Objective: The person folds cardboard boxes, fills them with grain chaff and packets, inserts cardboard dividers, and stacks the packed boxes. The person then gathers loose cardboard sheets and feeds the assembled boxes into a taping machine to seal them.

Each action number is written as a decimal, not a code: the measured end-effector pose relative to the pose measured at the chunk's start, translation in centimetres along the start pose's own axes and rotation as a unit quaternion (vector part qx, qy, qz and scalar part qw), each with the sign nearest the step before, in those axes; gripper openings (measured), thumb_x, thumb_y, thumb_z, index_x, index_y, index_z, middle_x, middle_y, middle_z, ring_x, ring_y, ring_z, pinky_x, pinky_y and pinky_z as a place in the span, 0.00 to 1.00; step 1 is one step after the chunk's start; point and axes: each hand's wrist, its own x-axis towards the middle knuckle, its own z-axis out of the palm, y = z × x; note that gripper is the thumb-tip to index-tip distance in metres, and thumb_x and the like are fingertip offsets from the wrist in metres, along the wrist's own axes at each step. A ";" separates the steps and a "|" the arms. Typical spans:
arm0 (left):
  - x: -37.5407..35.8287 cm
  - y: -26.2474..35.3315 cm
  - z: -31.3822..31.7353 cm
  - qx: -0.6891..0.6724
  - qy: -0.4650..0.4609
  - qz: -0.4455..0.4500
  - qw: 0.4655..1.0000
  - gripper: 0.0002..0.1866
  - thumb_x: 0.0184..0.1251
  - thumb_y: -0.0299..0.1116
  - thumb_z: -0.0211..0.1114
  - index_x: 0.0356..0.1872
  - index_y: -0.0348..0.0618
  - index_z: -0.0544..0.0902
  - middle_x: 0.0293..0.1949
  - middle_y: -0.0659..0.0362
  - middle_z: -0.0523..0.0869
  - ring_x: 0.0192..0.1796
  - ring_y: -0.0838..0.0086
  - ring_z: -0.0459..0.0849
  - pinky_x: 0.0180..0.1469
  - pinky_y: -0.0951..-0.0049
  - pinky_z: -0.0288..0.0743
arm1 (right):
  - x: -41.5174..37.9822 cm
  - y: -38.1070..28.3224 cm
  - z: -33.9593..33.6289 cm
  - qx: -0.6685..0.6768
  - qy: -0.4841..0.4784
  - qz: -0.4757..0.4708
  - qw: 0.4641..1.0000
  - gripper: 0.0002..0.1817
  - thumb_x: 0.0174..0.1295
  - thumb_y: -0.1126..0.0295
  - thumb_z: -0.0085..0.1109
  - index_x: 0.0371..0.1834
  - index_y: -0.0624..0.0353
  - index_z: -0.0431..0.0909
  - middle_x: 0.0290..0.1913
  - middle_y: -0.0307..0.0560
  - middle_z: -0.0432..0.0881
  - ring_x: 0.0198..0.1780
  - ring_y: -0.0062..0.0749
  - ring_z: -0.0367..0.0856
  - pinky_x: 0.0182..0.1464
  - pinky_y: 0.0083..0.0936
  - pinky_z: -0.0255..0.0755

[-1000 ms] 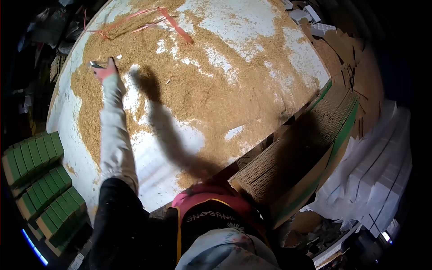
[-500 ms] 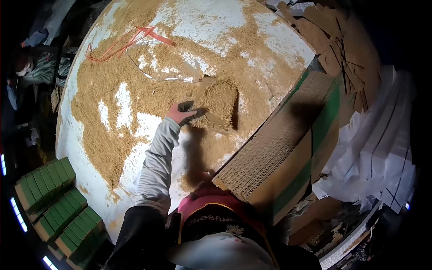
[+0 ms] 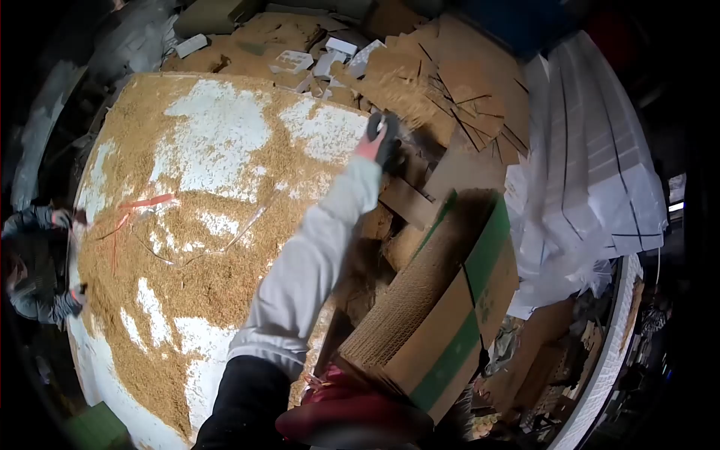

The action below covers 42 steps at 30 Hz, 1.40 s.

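My left hand [image 3: 381, 141], in a dark glove with some bare skin showing, reaches over the far right edge of a white table [image 3: 217, 112]. Its thumb and fingers are parted, and I see nothing firmly held between them. Just beyond the fingertips is a blurred, streaky brown mass of shavings [image 3: 409, 97], apart from the hand as far as I can tell. A strapped stack of flat corrugated cardboard [image 3: 427, 300] with green bands leans against my body on the right. My right hand does not show.
Brown shavings [image 3: 217, 285] cover much of the tabletop, with red strapping [image 3: 146, 201] among them. Cardboard scraps [image 3: 480, 112] and white pieces lie past the far edge. Wrapped white bundles [image 3: 592, 150] stand at right. Another person [image 3: 37, 262] works at the left edge.
My left hand has moved from mid-table, where it gripped a shavings-covered piece of cardboard, to the far right edge. That piece has left the tabletop. My view has turned right.
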 end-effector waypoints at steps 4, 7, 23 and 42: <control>1.4 2.0 4.6 0.365 0.095 0.081 0.922 0.37 0.54 0.56 0.53 0.58 0.37 0.60 0.53 0.39 0.69 0.56 0.54 0.68 0.57 0.67 0.60 | 0.5 -0.2 0.4 -0.047 -0.024 0.007 0.999 0.23 0.58 0.66 0.47 0.56 0.63 0.61 0.53 0.49 0.68 0.52 0.32 0.69 0.53 0.27 0.63; -7.9 0.1 1.3 0.426 0.019 0.095 0.900 0.40 0.54 0.59 0.51 0.60 0.38 0.56 0.58 0.43 0.62 0.62 0.59 0.59 0.62 0.70 0.52 | 2.0 0.0 1.6 -0.097 -0.070 0.019 0.993 0.23 0.58 0.66 0.47 0.56 0.63 0.61 0.53 0.49 0.68 0.52 0.32 0.69 0.53 0.27 0.63; -59.8 7.7 -16.0 0.029 0.079 0.257 0.963 0.53 0.42 0.26 0.68 0.65 0.51 0.38 0.63 0.59 0.55 0.64 0.70 0.54 0.61 0.64 0.54 | -6.4 11.5 21.2 -0.386 -0.527 0.070 0.754 0.24 0.58 0.66 0.48 0.57 0.63 0.60 0.54 0.49 0.67 0.53 0.31 0.68 0.54 0.27 0.62; -109.3 -16.7 -13.9 -0.243 0.836 0.329 0.366 0.29 0.47 0.41 0.58 0.53 0.40 0.66 0.47 0.51 0.74 0.46 0.57 0.76 0.48 0.58 0.71 | -27.3 25.8 21.7 -0.479 -0.730 0.142 0.467 0.20 0.55 0.69 0.51 0.51 0.64 0.68 0.47 0.47 0.75 0.47 0.25 0.73 0.49 0.20 0.65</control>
